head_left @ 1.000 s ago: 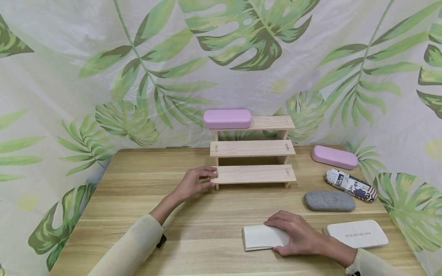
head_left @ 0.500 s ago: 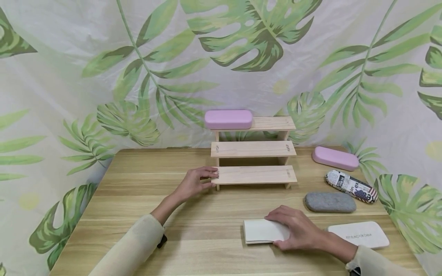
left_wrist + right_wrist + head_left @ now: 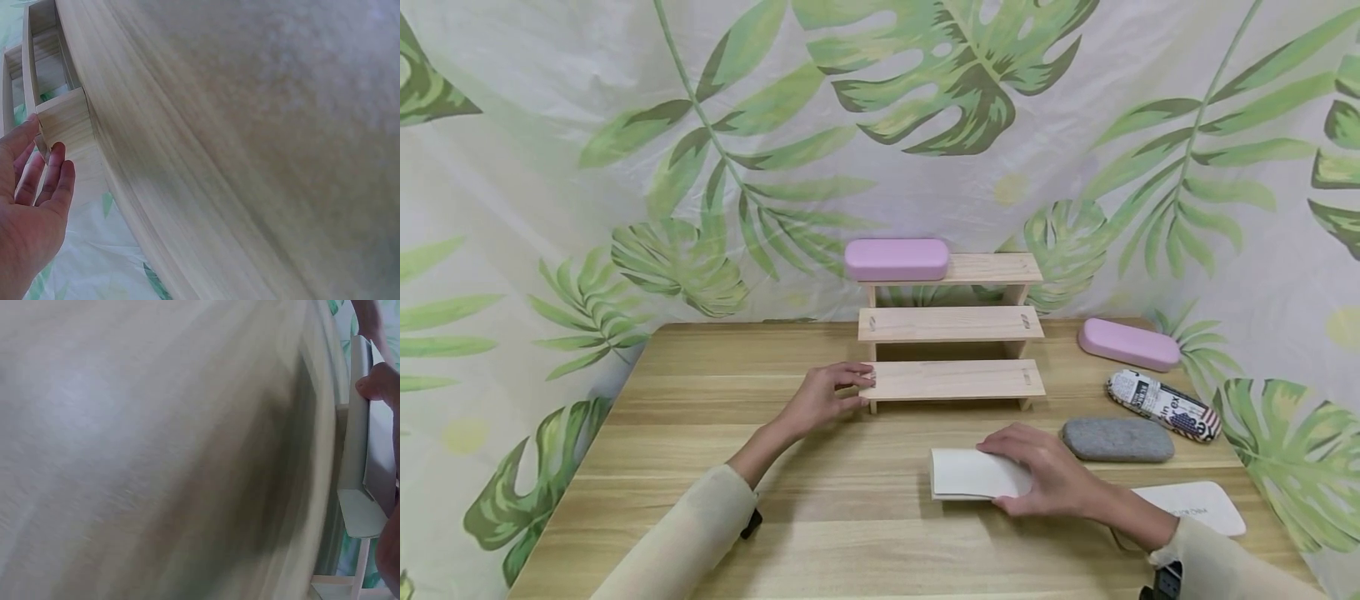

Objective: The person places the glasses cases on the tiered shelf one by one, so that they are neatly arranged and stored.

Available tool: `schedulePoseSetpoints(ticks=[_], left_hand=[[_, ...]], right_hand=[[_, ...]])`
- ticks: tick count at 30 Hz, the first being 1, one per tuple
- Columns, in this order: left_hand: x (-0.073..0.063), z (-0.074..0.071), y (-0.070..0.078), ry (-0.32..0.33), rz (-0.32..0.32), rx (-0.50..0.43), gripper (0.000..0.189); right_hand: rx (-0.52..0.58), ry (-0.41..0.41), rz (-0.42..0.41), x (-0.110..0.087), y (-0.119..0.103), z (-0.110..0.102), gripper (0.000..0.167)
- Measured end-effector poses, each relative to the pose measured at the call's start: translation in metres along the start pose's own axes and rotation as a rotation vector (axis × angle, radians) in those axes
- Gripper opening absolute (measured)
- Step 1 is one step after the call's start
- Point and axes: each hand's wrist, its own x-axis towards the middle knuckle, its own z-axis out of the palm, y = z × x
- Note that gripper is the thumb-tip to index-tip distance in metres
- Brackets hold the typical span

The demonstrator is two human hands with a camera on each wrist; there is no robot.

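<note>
My right hand (image 3: 1048, 475) holds a white glasses case (image 3: 973, 475) by its right end, thumb on the near side and fingers on the far side. In the right wrist view the white case has an angular end, and the thumb presses along its side. A three-tier wooden display shelf (image 3: 951, 379) stands at the back of the table. The left hand (image 3: 831, 396) pinches the left end of its lowest tier; in the left wrist view thumb and fingertips meet that end. A pink glasses case (image 3: 897, 259) lies on the left of the top tier.
Along the table's right side lie another pink case (image 3: 1129, 344), a newspaper-print case (image 3: 1163, 405), a grey case (image 3: 1117, 439) and a white case with lettering (image 3: 1202, 507), partly behind the right forearm. A leaf-patterned cloth (image 3: 925, 192) hangs behind the wooden table (image 3: 737, 350).
My right hand has moved the white glasses case away from me, toward the shelf, and its shadow now shows on the table below. The left hand stays at the shelf.
</note>
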Motion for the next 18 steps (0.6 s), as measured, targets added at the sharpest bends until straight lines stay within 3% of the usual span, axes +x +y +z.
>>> schedulePoseSetpoints(ticks=[18], left_hand=[[0.000, -0.001, 0.000, -0.006, 0.002, -0.004, 0.028]], right_hand=[[-0.045, 0.037, 0.075, 0.025, 0.013, -0.024, 0.071]])
